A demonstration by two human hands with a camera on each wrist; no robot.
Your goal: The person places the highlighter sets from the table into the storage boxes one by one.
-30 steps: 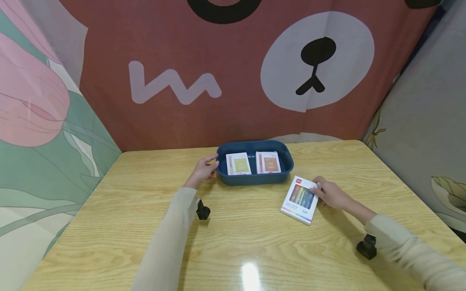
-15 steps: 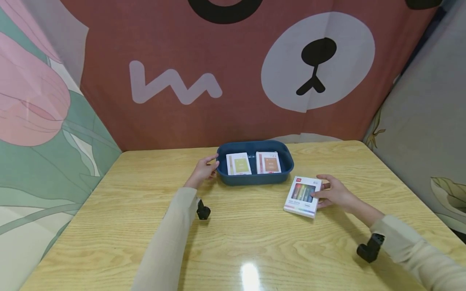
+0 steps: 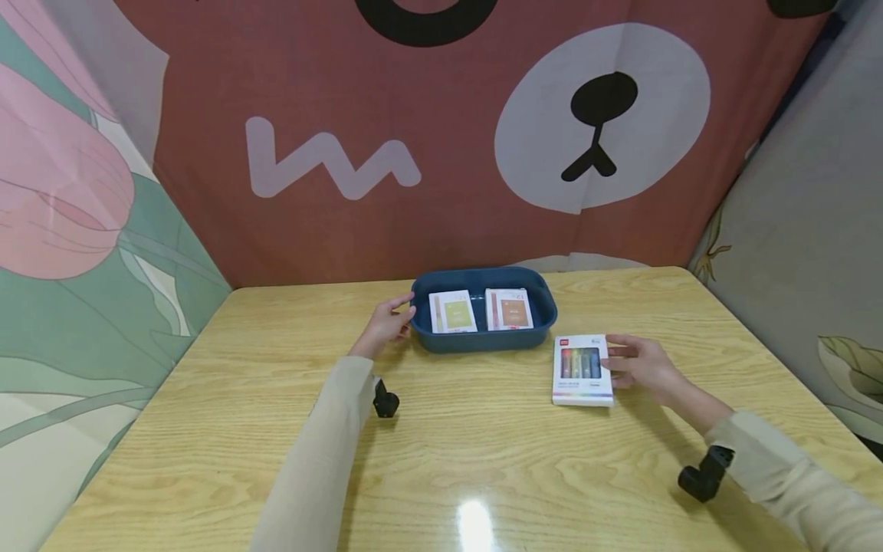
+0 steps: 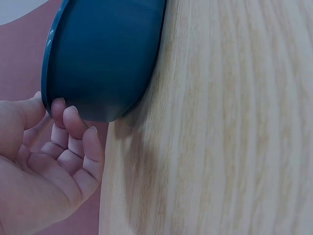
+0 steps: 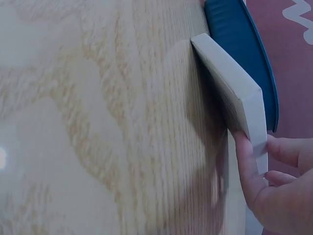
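Note:
A white crayon box [image 3: 582, 371], with a window showing coloured sticks, is in my right hand [image 3: 646, 368]. The thumb and fingers pinch its right edge; in the right wrist view the box [image 5: 234, 78] stands tilted off the table over a dark shadow. My left hand [image 3: 381, 328] holds the left end of a dark blue plastic bin [image 3: 483, 341]. In the left wrist view its thumb and curled fingertips meet at the rim of the bin [image 4: 102, 58]. Inside the bin lie two white boxes side by side, one with a yellow panel [image 3: 457, 314], one with an orange panel [image 3: 514, 312].
The bin stands at the far edge of a light wood-grain table [image 3: 441, 452], against a reddish-brown cloth [image 3: 441, 230] with a bear print. Patterned cloths hang at the left and right sides. Each sleeve carries a small black camera.
The crayon box has turned from slanted to nearly straight and shifted slightly right. My right hand has moved a little right with it. My left hand and the bin have stayed put.

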